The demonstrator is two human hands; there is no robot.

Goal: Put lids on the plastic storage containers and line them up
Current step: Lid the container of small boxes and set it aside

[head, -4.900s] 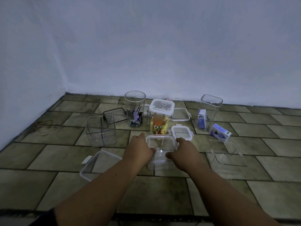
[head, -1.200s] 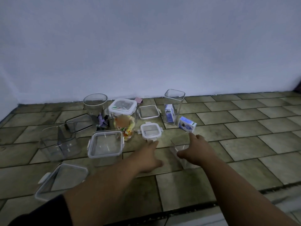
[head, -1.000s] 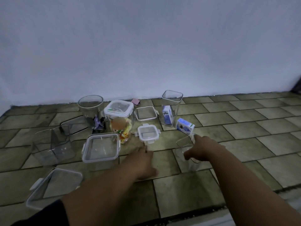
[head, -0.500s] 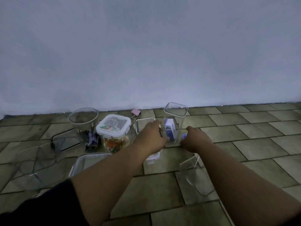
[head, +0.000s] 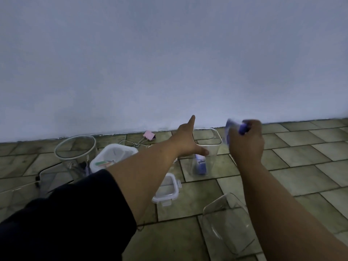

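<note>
A tall clear square container (head: 211,147) stands near the wall with a blue-and-white box (head: 200,164) inside it. My left hand (head: 186,140) rests against its left side, thumb across the front wall and index finger straight up. My right hand (head: 244,146) grips a second small blue-and-white box (head: 234,129), blurred, just right of and above the container's rim. A small white clip lid (head: 167,189) lies on the floor below my left forearm. A white-lidded container (head: 113,155) and a round open container (head: 75,147) stand to the left.
An open clear container (head: 226,223) sits at the lower right by my right forearm. A pink binder clip (head: 149,135) and a clear lid (head: 130,143) lie by the wall. A dark-rimmed lid (head: 52,176) lies left on the tiled floor (head: 301,166).
My view has tilted up and closer. My right hand has lifted the small blue box off the floor to the tall container's rim. My left hand stays at that container's left side.
</note>
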